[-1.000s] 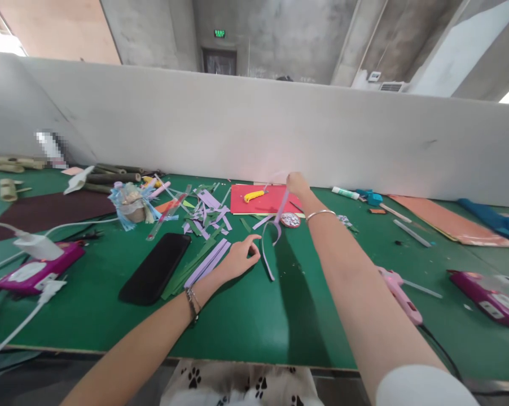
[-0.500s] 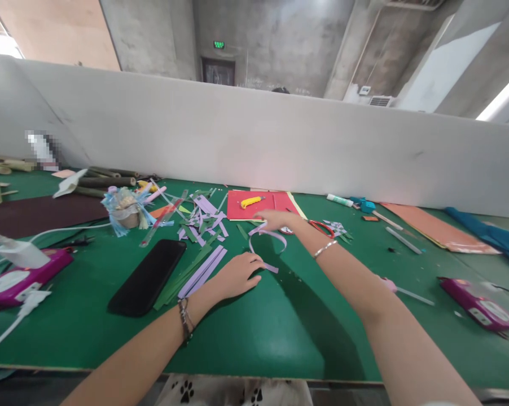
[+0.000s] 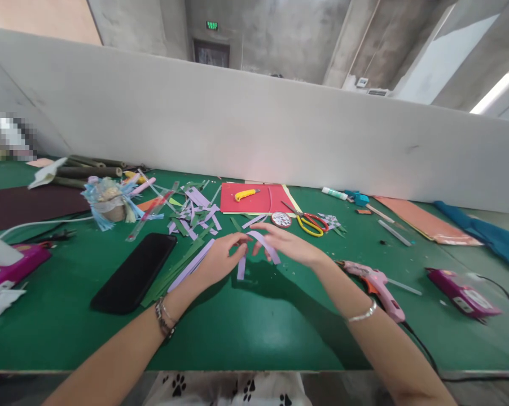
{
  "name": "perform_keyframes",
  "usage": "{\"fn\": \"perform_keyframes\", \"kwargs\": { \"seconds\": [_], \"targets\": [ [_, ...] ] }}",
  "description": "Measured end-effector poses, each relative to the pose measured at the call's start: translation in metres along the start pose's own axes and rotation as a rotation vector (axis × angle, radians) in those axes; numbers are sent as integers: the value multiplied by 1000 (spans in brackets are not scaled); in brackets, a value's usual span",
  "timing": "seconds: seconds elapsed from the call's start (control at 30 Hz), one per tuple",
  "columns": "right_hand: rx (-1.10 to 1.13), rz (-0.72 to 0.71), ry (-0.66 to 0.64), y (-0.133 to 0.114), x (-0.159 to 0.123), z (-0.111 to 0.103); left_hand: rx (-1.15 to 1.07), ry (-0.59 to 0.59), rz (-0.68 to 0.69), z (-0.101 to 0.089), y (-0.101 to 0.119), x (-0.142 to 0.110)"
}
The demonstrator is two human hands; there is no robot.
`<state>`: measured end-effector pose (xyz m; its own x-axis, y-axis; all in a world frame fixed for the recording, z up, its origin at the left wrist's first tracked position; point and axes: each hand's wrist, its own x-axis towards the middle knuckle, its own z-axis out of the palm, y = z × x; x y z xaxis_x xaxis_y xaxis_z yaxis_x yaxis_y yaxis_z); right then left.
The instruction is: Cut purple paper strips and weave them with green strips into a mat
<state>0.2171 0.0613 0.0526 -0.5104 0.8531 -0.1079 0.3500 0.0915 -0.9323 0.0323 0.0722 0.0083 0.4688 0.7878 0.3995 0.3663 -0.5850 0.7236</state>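
Note:
A lilac paper strip (image 3: 268, 248) is bent in an arc between my two hands above the green table. My left hand (image 3: 220, 258) pinches it with thumb and fingers, and a short end hangs below the fingertips. From the right, my right hand (image 3: 290, 243) holds the curved part, its fingers bent around the strip and partly hidden. Beneath my left wrist lie flat lilac strips (image 3: 191, 265) and green strips (image 3: 170, 273). Just beyond the hands are a small round tin (image 3: 281, 220) and scissors (image 3: 311, 223) with red and yellow handles.
A black phone (image 3: 136, 273) lies left of my left hand. Paper scraps (image 3: 195, 211) are heaped behind it. A yellow cutter (image 3: 245, 194) rests on red paper (image 3: 231, 206). By my right forearm lie a pink glue gun (image 3: 375, 282) and a purple power strip (image 3: 461, 293). A pale partition (image 3: 254, 124) stands behind.
My right hand has come back from near the red paper to beside my left hand. The lilac strip has moved with the hands, and the scissors, tin and glue gun are now uncovered.

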Motion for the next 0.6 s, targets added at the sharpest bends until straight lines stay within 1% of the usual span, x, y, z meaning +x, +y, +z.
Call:
{"fn": "perform_keyframes", "kwargs": {
  "seconds": [0.07,0.13,0.23,0.27,0.33,0.4,0.43,0.47,0.5,0.57,0.6],
  "targets": [
    [-2,-35,105,-1,-10,12,-4,51,6,1,0,-2],
    [59,-62,166,-1,-15,23,-33,114,-5,3,1,-3],
    [253,-120,173,-2,-16,35,-213,185,-63,8,1,-5],
    [315,-140,159,-2,-16,38,-301,180,-93,10,0,-4],
    [413,-158,119,-4,-15,42,-463,114,-154,15,-1,-4],
    [487,-162,97,-6,-14,45,-536,34,-187,17,-2,-4],
    [517,-159,91,-7,-14,45,-525,33,-186,17,-3,-4],
    [541,-156,91,-8,-15,46,-480,74,-174,17,-4,-4],
    [556,-155,94,-9,-16,46,-404,153,-150,15,-4,-5],
    [559,-154,106,-10,-17,47,-202,355,-91,11,-4,-6],
    [549,-156,115,-11,-17,47,-106,438,-69,8,-4,-6]
  ]
}}
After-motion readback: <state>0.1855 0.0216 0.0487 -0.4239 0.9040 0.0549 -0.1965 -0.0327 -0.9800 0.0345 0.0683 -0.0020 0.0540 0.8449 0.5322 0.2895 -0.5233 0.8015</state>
